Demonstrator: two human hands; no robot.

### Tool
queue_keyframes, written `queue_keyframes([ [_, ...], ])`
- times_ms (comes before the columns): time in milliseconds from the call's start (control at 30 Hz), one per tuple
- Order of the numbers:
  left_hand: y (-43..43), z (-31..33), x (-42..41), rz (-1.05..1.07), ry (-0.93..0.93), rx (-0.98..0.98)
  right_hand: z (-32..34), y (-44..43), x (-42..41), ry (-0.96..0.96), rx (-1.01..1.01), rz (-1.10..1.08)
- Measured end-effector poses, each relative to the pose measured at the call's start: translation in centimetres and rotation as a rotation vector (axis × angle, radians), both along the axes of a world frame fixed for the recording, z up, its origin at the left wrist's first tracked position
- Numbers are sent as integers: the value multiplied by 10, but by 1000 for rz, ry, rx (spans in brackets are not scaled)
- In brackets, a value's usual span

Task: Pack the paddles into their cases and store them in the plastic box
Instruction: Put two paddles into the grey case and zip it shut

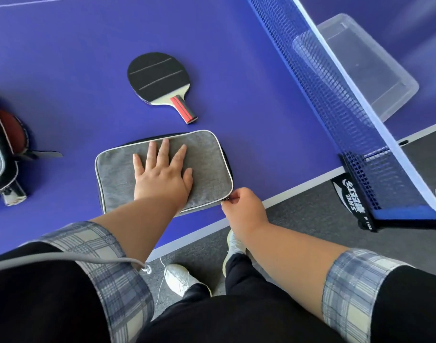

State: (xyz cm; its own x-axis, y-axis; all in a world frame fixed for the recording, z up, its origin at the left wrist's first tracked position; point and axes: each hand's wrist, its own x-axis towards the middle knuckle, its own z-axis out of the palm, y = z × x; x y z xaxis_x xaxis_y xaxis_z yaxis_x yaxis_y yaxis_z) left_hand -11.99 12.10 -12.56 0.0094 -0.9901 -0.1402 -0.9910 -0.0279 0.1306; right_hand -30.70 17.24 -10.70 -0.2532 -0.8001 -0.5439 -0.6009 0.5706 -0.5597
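Left hand (162, 174) presses flat, fingers spread, pinning the grey case (209, 157) so the right hand (244, 206), pinching the zipper pull (227, 198), can run it.

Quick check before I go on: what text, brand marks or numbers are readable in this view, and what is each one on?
"DHS", upside down from this view, with a logo: on the black net clamp at the table edge.
"P 104", approximately; small and hard to confirm: on the same clamp's lower end.
Characters above "DHS": too blurred to read.
Grey case, loose paddle, plastic box: no readable text.
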Motion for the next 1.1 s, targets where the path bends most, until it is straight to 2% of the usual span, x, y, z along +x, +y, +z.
queue_keyframes([
  [233, 0, -3, 1, 8, 18, -20, 8, 2, 4, 110, -11, 108],
  [467, 2, -1, 0, -12, 10, -19, 25, -5, -29, 270, 17, 425],
  [600, 2, 0, 1, -9, 0, -19, 24, -7, -19, 89, 92, 352],
  [733, 3, 2, 1, -1, -12, -20, 18, -19, -23, 154, 73, 380],
  [900, 1, 5, 2, 14, -17, -39, 13, -31, -31, 77, -5, 454],
  [1100, 4, 6, -1, 19, -19, -21, 5, -24, -42, 131, -94, 556],
])
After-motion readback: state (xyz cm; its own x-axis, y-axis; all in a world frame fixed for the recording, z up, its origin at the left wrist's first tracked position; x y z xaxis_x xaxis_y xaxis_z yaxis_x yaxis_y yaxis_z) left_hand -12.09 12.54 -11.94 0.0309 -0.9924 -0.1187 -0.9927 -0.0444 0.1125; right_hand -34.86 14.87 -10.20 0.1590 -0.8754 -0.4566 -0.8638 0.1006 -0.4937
